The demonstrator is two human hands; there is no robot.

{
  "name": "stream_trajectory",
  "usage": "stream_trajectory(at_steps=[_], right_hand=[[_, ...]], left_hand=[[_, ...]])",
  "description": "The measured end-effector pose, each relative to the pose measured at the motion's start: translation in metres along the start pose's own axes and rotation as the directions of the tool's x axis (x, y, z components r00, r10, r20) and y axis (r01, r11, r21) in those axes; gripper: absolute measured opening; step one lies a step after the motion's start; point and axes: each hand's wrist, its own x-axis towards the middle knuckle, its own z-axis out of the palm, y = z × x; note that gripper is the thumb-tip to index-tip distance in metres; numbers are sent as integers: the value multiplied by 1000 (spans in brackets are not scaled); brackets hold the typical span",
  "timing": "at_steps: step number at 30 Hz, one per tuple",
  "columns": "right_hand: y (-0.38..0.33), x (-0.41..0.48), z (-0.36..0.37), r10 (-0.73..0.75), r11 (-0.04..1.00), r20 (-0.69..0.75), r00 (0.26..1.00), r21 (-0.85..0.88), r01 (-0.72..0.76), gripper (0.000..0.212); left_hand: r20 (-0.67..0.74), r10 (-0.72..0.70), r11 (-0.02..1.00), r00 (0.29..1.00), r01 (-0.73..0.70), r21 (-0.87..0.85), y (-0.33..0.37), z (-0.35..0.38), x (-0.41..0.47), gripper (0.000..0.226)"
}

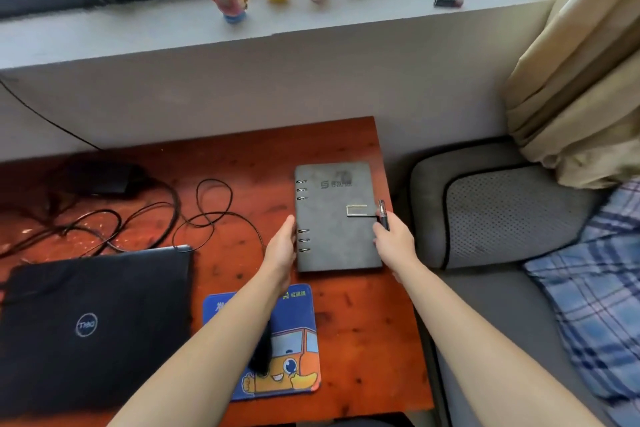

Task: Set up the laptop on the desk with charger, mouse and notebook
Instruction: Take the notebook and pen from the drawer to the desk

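While the left hand [282, 243] lays straight fingers [289, 224] against the notebook [334, 218] rings, the right hand [394, 241] pinches its pen [382, 215]; notebook placement seems underway, laptop [93, 319] opening likely next

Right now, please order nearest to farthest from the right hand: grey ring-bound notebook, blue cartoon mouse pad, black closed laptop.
1. Grey ring-bound notebook, touching the right hand, which pinches the black pen.
2. Blue cartoon mouse pad, lower left.
3. Black closed laptop, far left.
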Motion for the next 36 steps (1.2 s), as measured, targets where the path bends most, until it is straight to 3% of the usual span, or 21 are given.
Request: stream_trajectory(at_steps=[5,10,12,15,17,21,23,28,33,36], right_hand=[[-2,-2,-7,71,979,47,996,189,-79,26],[-9,-10,-13,73,981,-54,996,184,-62,16],[-23,-15,-4,56,987,-99,994,157,-40,19],[-50,-28,22,60,976,-47,997,211,-48,12],[-63,-39,47,59,974,19,998,220,-62,11],[-77,-60,106,65,976,115,991,199,-87,25],[-81,-62,138,58,988,129,990,132,-75,30],[-93,-60,180,-16,975,-8,1000,-220,14,37],[-82,-66,207,-90,816,14,996,-573,82,52],[-68,-74,213,-132,788,21,991,-604,118,46]], left_hand=[[32,-9,1000,999,9,-7,-1,-4,2,33],[59,-66,998,996,66,6,27,-26,-13,64],[70,-9,998,998,4,62,36,-44,-22,63],[64,92,960,994,-105,261,40,-83,-28,64],[62,166,872,984,-176,457,36,-117,-27,61],[149,257,478,955,-260,839,15,-187,-20,62],[150,272,317,951,-235,919,4,-217,-13,65],[250,362,142,898,-318,937,-14,-252,-7,63],[329,348,109,878,-386,916,-28,-273,0,64],[334,314,137,889,-391,910,-33,-280,0,67]])
